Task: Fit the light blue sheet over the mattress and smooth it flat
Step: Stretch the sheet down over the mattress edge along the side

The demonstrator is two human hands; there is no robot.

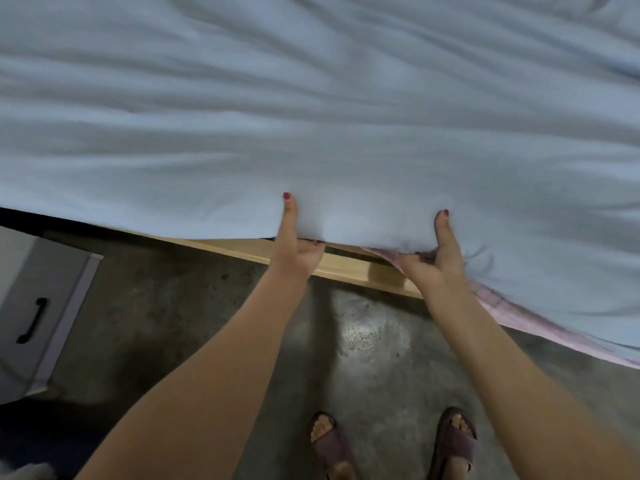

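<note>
Head view gives me one light blue sheet [311, 116], rippled with long creases, spread across the mattress above a wooden frame [346, 268]. I count two hands: left hand [294, 251] and right hand [436, 261] each pinch its near edge, thumbs on top, fingers curled underneath.

Dim soft light, glare patch on floor [367, 336], blurred, bowed edges

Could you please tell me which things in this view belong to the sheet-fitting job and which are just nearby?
Part of the job:
light blue sheet
left hand, grip on the sheet's edge
right hand, same
pink layer under the sheet
wooden bed frame

Just nearby:
grey cabinet
sandals
concrete floor
</note>
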